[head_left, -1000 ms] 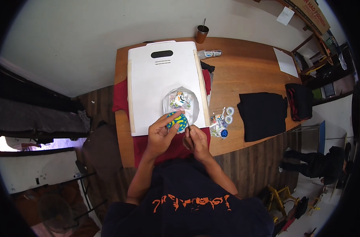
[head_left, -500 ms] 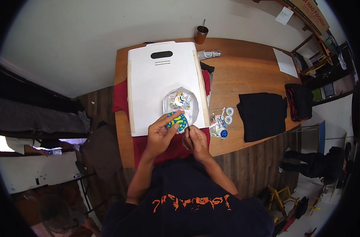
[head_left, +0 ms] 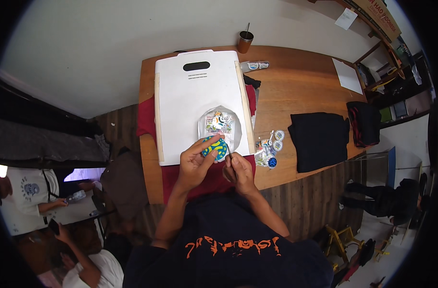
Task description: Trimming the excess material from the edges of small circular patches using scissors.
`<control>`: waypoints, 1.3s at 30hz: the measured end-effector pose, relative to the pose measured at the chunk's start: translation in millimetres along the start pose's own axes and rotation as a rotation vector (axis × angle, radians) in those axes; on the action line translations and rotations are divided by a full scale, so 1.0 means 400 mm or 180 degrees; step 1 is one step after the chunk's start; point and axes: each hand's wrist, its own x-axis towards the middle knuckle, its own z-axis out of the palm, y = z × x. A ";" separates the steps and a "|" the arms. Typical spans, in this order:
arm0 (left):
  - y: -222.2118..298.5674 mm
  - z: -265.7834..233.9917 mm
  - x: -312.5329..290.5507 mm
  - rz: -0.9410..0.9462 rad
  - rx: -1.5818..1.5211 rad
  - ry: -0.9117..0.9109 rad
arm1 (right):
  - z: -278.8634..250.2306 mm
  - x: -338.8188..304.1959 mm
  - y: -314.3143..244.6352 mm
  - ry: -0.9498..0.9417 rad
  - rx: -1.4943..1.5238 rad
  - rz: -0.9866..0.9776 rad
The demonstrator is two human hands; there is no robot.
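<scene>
My left hand point(head_left: 195, 162) pinches a round teal-and-yellow patch point(head_left: 213, 148) between thumb and fingers. Close against its right edge, my right hand point(head_left: 240, 174) is closed on what looks like a pair of scissors point(head_left: 230, 154), with a thin dark blade pointing up at the patch. Both hands are over the near edge of a white panel point(head_left: 178, 110) with a slot at its far end. Just beyond the patch, a roundish white recess point(head_left: 237, 132) in the panel holds a clear packet of colourful stickers point(head_left: 219, 122).
Red cloth point(head_left: 175, 180) lies under the panel. To its right are loose round patches and a clear packet point(head_left: 263, 156), then folded black cloth point(head_left: 320, 141). A brown cup point(head_left: 245, 43) stands at the back. People are at the left, one holding a bottle point(head_left: 75, 196).
The patch has turned slightly in my left hand, and the blade has shifted a little at its edge. On the left, two people in white shirts have come further into view.
</scene>
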 end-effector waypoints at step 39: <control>0.000 -0.011 0.005 -0.0175 0.0070 0.0016 | 0.001 -0.007 -0.013 -0.0115 -0.0017 0.0166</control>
